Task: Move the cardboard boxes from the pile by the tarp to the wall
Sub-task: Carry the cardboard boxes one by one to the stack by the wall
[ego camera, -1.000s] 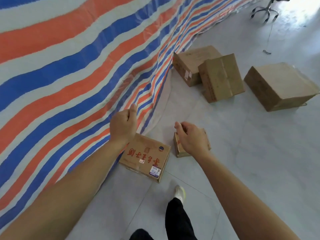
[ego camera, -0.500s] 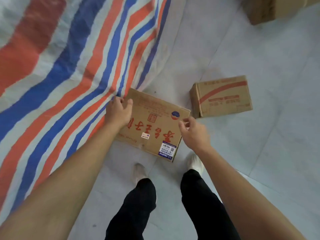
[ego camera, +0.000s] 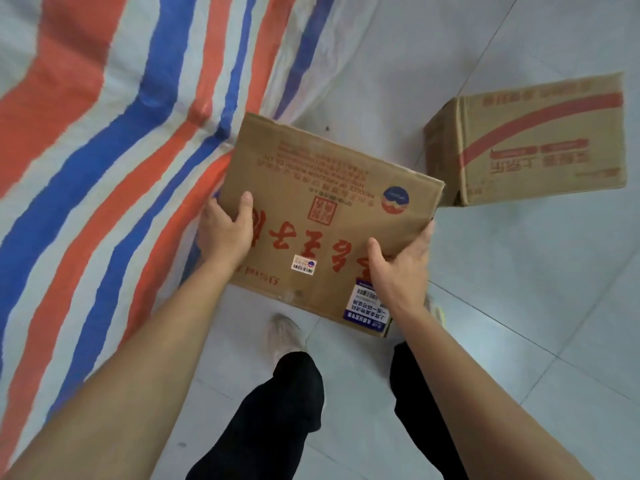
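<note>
The orange, blue and white striped plastic tarp (ego camera: pixel 104 168) lies at the left. Beside its edge, the left hand (ego camera: pixel 225 230) grips the left side of the brown cardboard box with red characters (ego camera: pixel 329 202), and the right hand (ego camera: pixel 398 268) grips its right side. The hands are apart with the box between them, I judge to lift it level. A second brown cardboard box with a red stripe (ego camera: pixel 536 140) lies just beside it.
</note>
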A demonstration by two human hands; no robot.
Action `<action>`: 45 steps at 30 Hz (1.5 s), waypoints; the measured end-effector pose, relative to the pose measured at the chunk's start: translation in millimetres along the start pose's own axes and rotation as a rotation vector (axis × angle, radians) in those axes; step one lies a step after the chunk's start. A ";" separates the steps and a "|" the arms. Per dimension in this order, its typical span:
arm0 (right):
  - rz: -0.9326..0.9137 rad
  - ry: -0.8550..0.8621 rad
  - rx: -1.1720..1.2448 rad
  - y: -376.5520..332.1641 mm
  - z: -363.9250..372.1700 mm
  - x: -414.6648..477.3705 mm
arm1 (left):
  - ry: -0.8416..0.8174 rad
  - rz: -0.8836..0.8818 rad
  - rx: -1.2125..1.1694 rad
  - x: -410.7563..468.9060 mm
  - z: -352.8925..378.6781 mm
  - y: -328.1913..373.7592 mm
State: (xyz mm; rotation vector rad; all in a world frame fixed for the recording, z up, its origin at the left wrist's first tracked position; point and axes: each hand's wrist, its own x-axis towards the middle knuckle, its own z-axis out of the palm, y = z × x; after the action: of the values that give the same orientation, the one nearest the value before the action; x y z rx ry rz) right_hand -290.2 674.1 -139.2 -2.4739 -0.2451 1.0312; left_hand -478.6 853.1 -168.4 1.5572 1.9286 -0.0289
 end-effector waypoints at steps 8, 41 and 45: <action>-0.111 0.076 0.009 -71.7 -112.6 -92.5 | 0.119 -0.005 -0.071 -113.6 -109.0 50.1; -1.295 -0.507 -0.308 -123.7 -269.6 -728.9 | 1.245 -0.697 -0.376 -806.0 -494.1 -187.1; -1.453 -0.658 -0.341 -40.9 -212.4 -870.7 | 1.357 -0.920 -0.383 -922.7 -500.0 -314.3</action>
State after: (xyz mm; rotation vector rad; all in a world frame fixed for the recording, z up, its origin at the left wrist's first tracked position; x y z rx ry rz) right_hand -753.4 355.8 560.1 -1.3210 -2.1000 0.9919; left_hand -912.1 162.2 563.0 0.1620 3.1878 1.1728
